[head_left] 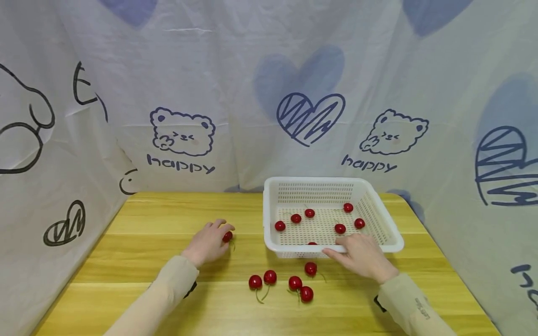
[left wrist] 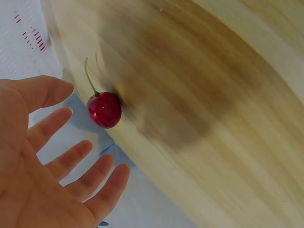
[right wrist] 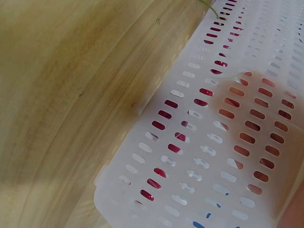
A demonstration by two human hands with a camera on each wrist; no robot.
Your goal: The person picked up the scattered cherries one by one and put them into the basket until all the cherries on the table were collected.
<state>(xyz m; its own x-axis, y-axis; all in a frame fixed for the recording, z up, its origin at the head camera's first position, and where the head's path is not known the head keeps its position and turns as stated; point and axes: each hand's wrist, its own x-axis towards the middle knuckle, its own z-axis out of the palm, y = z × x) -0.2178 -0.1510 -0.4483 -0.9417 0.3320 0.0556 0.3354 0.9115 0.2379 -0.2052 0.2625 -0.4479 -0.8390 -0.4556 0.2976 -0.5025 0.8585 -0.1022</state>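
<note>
My left hand [head_left: 208, 242] is beside a single red cherry [head_left: 227, 236] on the left half of the table. In the left wrist view, its fingers [left wrist: 69, 159] are spread and relaxed, and a gap shows between them and the stemmed cherry [left wrist: 104, 110]. A white plastic basket [head_left: 269, 214] with slotted walls holds several cherries. My right hand [head_left: 362, 255] grips the basket's near rim, fingers inside and thumb outside. Through the slots of the basket wall [right wrist: 190, 156], the right wrist view shows those fingers and some red cherries.
Several more cherries with stems lie before the basket, among them a cherry [head_left: 310, 269] close to its near wall and a cherry [head_left: 255, 282] further left. The wooden table [head_left: 147, 224] is bounded by printed cloth [head_left: 235, 116] at the back and sides.
</note>
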